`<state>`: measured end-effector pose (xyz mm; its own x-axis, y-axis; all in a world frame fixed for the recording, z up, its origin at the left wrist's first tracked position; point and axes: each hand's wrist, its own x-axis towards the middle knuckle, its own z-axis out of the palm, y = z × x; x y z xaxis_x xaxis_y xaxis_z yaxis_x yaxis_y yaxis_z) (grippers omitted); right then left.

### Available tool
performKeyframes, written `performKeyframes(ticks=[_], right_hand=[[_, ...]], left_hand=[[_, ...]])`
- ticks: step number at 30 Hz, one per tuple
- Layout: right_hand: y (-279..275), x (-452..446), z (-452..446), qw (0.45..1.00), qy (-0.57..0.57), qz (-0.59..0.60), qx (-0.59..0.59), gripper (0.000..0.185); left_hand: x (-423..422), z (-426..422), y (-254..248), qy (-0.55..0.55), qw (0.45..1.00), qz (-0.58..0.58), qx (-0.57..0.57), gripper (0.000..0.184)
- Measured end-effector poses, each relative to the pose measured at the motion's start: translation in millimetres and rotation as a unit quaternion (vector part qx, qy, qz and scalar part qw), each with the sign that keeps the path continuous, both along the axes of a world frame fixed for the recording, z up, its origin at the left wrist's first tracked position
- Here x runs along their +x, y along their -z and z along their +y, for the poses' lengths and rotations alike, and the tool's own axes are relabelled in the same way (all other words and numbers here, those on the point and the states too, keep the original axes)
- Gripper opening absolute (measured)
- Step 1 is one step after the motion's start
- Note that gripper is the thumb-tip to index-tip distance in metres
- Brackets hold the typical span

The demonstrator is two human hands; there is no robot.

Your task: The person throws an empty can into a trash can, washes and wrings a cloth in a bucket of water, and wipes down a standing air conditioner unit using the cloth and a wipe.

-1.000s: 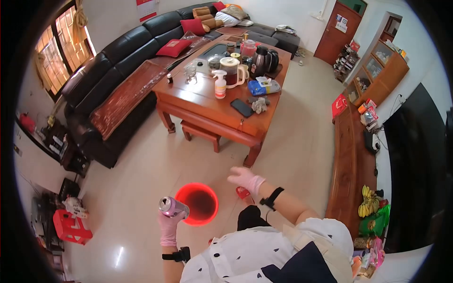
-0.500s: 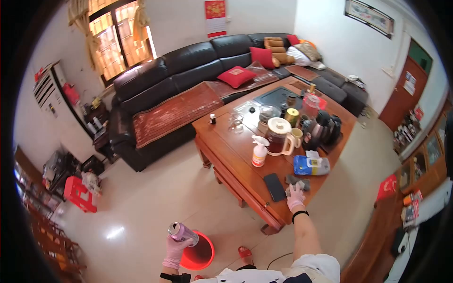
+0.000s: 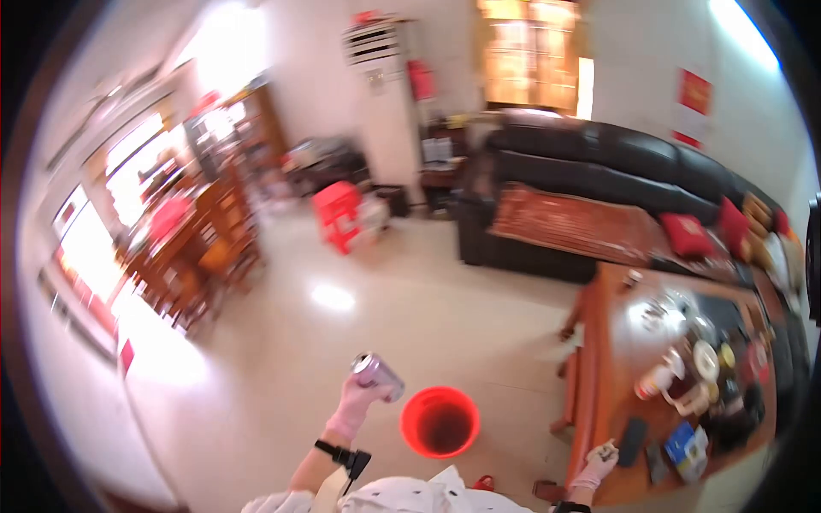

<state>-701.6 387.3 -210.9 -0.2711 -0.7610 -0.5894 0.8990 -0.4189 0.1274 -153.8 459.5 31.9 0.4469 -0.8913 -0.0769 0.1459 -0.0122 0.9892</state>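
Note:
My left hand (image 3: 352, 409), in a pink glove, is wrapped round a purple-and-silver drink can (image 3: 378, 376), held tilted in the air left of a red bin (image 3: 410, 425) on the floor. At the near left edge of the wooden table (image 3: 599, 385), my right hand (image 3: 600, 466), also gloved in pink, has its fingers drawn together. Small dark and pale bits show at its fingertips, too blurred to name. Just right of that hand lie a black phone (image 3: 632, 441) and a grey cloth (image 3: 657, 464). A blue wipes pack (image 3: 687, 449) is beyond the cloth.
A spray bottle (image 3: 654, 381), a lidded jug (image 3: 705, 362) and other vessels crowd the table. Behind it stands a black sofa (image 3: 547, 162). A red stool (image 3: 338, 214) is farther back, with wooden chairs (image 3: 227, 256) at the left.
The view has swung left. My right hand has come off the grey cloth to the table's left edge, left of the phone. The can, still in my left hand, has moved away from the bin.

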Motion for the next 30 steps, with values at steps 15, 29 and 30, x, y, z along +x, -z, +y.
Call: performKeyframes(ticks=[15, 29, 30], right_hand=[[-141.0, 746.4, 146.3, 0.544, -0.707, 0.259, -0.369, 0.024], [-169.5, 1155.5, 229.3, 0.338, -0.771, 0.067, -0.536, 0.019], [-166.4, 1194.5, 252.4, 0.323, -0.77, 0.033, -0.549, 0.024]], left_hand=[[306.4, 352.2, 2.1, -0.319, 0.947, 0.005, -0.032, 0.047], [598.3, 457.3, -10.5, -0.399, 0.916, -0.034, -0.007, 0.062], [618.1, 476.6, -11.1, -0.446, 0.894, -0.035, -0.003, 0.062]])
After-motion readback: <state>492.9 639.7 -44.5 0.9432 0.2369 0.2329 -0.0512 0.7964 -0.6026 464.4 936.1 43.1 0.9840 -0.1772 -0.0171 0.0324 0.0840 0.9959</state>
